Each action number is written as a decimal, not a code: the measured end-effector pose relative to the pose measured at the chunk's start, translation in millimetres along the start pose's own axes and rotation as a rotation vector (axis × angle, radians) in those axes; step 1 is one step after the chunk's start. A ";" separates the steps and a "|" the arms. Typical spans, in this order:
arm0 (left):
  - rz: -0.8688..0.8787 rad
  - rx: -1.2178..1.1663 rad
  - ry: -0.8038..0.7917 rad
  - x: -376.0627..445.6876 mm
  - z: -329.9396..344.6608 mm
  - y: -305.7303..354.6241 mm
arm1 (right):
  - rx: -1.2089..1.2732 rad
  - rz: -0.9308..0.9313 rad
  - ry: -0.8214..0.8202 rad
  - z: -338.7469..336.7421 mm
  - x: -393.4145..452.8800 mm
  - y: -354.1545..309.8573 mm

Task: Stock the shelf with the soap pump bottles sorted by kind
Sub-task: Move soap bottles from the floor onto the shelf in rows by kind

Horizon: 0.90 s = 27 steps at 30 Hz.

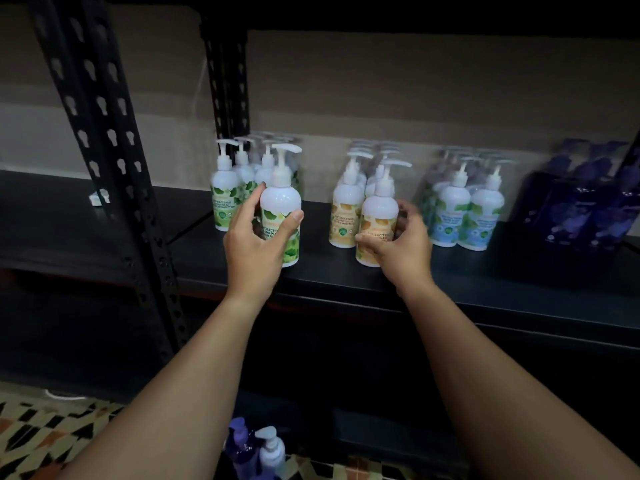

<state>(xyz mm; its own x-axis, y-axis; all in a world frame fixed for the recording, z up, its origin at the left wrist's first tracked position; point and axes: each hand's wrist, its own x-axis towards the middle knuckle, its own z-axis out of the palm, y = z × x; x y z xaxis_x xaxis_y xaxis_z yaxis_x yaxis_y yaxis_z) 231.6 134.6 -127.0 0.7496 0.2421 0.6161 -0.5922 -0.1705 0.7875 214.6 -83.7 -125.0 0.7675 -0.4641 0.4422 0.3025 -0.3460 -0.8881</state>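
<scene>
On the black shelf [346, 271] stand pump bottles in groups by label. My left hand [254, 244] grips a green-label bottle [281, 199] at the front of the green group [225, 188]. My right hand [401, 245] grips an orange-label bottle [379, 209] standing in front of the orange group [346, 206]. Both held bottles are upright with their bases on the shelf. To the right stand a blue-label group [464, 209] and a dark purple group [588, 206].
Black slotted uprights [104, 133] rise on the left, with a rear post [228, 91] behind the green group. Below, near the patterned floor [41, 434], stand a purple bottle [242, 448] and a pale blue bottle [273, 452]. A beige wall lies behind the shelf.
</scene>
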 end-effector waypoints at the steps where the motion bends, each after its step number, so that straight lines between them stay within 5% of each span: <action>1: 0.002 -0.002 0.003 3.4 1.7 -2.4 | -0.018 0.001 -0.001 1.6 5.6 1.4; 27: -0.030 -0.057 0.077 23.2 26.6 -16.9 | -0.182 0.010 -0.004 6.7 44.6 42.2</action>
<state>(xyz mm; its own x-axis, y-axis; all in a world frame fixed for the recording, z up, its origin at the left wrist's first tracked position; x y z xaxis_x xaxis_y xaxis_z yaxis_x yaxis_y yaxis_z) 266.9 117.7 -125.6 0.7433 0.3194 0.5878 -0.5876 -0.1083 0.8018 265.3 -113.5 -143.5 0.7721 -0.4651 0.4331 0.1880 -0.4838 -0.8547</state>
